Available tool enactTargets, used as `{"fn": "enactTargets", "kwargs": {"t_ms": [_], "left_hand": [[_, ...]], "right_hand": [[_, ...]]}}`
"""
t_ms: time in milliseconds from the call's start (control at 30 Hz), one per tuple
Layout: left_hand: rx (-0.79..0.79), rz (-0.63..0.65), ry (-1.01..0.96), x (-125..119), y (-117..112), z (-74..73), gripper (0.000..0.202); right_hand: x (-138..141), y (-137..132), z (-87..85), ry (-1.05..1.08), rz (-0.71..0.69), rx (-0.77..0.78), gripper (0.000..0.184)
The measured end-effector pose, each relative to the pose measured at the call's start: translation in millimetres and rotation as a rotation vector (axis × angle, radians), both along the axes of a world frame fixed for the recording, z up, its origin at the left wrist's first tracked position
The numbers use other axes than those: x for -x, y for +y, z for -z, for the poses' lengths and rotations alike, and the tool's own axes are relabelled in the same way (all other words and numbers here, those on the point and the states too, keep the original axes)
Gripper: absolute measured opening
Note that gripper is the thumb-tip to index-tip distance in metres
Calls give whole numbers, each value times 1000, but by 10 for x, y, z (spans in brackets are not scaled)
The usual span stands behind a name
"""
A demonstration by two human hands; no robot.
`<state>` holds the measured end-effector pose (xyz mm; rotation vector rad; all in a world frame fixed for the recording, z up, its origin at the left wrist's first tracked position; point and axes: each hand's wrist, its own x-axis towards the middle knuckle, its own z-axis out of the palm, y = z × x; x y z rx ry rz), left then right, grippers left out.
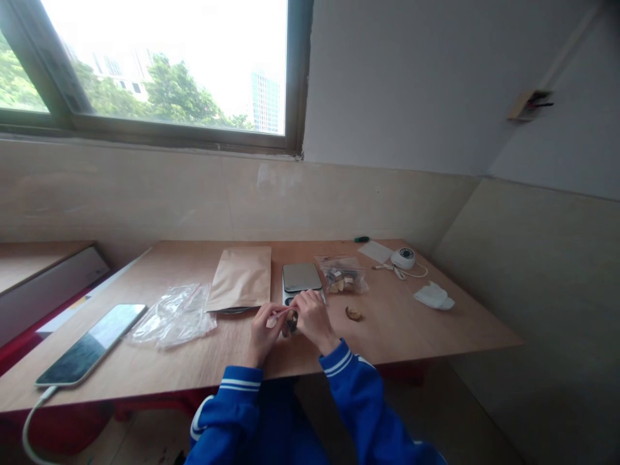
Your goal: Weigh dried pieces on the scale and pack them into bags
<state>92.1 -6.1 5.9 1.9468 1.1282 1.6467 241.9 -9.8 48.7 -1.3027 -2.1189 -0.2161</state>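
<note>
In front of a small digital scale (pixel 302 278), my two hands meet over a small clear zip bag (pixel 277 318) with a pinkish seal line. Dark brown pieces (pixel 291 321), perhaps dried food, show inside or just behind it. My left hand (pixel 264 330) pinches the bag's left side. At its right end, the fingers of my right hand (pixel 312 315) are closed on the seal edge and partly cover the scale's front. A loose brown dried piece (pixel 353 314) lies on the table to the right. Behind it rests a clear zip bag of mixed pieces (pixel 343 276).
A brown paper pouch (pixel 243 278) lies left of the scale, beside empty clear plastic bags (pixel 175 316). Further left is a phone (pixel 92 345) on a cable. A white dome camera (pixel 403 258) and crumpled tissue (pixel 434 296) sit at right on the wooden table (pixel 397 336).
</note>
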Motion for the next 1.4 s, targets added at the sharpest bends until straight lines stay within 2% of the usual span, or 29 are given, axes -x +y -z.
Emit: {"fn": "enactTargets", "kwargs": {"t_ms": [167,400,733,967,1100,1400], "left_hand": [[18,-25,-41,12,13,5,13],[-11,-29,-19,13,22,11,11],[-43,-21,5,2,17,10,8],[-33,-31,-9,11,29,31,8],[-12,-31,-25,19,34,53,9],[26,-50,-47,24,17,27,16]], "right_hand": [[-57,4,-64,11,-49,27,12],[-184,19,-66,17,-118,93,13],[-178,59,23,64,-81,114,20],[-253,12,-97,64,-90,244,16],[-351,21,-87,60,-85,298,18],[-301,4,-39,88,-52,247,21]]}}
